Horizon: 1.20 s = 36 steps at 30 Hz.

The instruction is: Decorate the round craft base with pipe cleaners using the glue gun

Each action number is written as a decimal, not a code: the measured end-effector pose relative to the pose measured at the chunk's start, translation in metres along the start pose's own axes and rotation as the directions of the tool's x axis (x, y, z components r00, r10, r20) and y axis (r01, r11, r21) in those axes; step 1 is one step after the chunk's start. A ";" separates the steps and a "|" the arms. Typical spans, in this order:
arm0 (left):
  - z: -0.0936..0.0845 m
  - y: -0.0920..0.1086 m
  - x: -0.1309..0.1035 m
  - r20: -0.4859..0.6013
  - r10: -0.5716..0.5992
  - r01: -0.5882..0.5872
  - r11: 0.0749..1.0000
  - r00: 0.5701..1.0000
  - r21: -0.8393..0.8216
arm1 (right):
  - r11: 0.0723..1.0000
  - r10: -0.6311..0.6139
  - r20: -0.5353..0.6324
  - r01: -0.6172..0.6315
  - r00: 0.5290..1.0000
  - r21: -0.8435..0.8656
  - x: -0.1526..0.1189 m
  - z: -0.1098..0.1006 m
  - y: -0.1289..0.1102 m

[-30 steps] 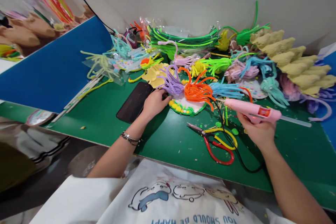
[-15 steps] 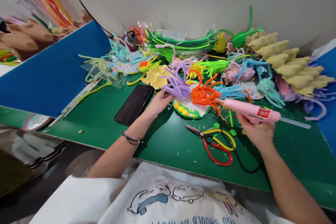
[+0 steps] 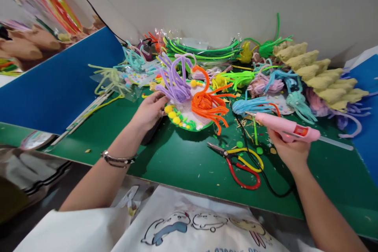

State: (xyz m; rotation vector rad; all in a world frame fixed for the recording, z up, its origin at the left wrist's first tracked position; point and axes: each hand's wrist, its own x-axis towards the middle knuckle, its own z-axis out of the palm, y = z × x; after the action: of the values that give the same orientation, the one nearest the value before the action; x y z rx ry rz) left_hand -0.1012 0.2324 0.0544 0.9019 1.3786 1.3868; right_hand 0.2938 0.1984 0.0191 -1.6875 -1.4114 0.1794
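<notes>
My left hand (image 3: 152,111) grips the left edge of a round white piece (image 3: 189,111) with a green rim and yellow pompoms, tilted above the table. A purple pipe-cleaner bundle (image 3: 180,93) and an orange one (image 3: 203,102) sit on it. My right hand (image 3: 291,147) is closed round a pink glue gun (image 3: 291,128), its nozzle pointing left. By the nozzle lies a light blue bundle (image 3: 251,106). Scissors (image 3: 226,152) with one yellow and one red handle lie on the table in front.
A black phone (image 3: 152,130) is mostly hidden under my left hand. Blue panels (image 3: 65,82) stand at the sides of the green table (image 3: 183,169). Colourful bundles, bagged green stems (image 3: 203,51) and an egg-carton piece (image 3: 321,75) line the back. A black cord (image 3: 270,185) runs near the scissors.
My left hand has moved left and towards me, lifting the round piece with the purple and orange bundles away from the glue gun. The light blue bundle is now more exposed.
</notes>
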 end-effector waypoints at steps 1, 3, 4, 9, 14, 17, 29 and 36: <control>-0.004 0.002 0.002 0.006 0.002 -0.002 1.000 1.000 -0.002 | 1.000 0.001 0.008 -0.001 1.000 0.008 0.000 0.000 -0.001; -0.009 0.005 0.006 0.009 -0.006 0.007 1.000 1.000 -0.015 | 1.000 -0.008 0.016 0.008 1.000 0.023 0.000 0.000 -0.003; -0.011 0.006 0.007 0.001 -0.016 0.016 0.999 1.000 -0.029 | 0.999 -0.018 0.012 0.018 1.000 0.029 0.001 0.000 -0.005; -0.006 0.009 0.008 -0.013 -0.098 0.098 0.994 0.995 -0.050 | 0.999 -0.040 -0.008 0.040 0.999 0.032 0.002 0.000 -0.008; 0.005 0.010 0.006 0.065 -0.137 0.132 0.988 0.988 0.078 | 0.999 -0.045 -0.008 0.045 0.999 0.004 0.002 0.001 -0.001; 0.011 0.005 0.007 0.185 -0.205 0.185 0.975 0.961 0.121 | 0.999 -0.053 0.005 0.053 0.999 0.001 0.002 0.001 -0.001; 0.032 -0.011 0.015 0.519 -0.328 0.213 0.939 0.790 0.269 | 0.992 -0.113 -0.020 0.111 0.993 -0.066 0.001 0.001 0.004; 0.047 -0.013 0.019 0.582 -0.374 0.199 0.918 0.722 0.344 | 0.992 -0.090 -0.018 0.088 0.996 -0.087 0.002 0.005 0.008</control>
State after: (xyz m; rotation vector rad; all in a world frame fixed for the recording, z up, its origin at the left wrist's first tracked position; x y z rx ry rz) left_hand -0.0602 0.2634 0.0440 1.1381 1.1015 0.5620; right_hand 0.2972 0.2033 0.0114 -1.6871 -1.4940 0.0507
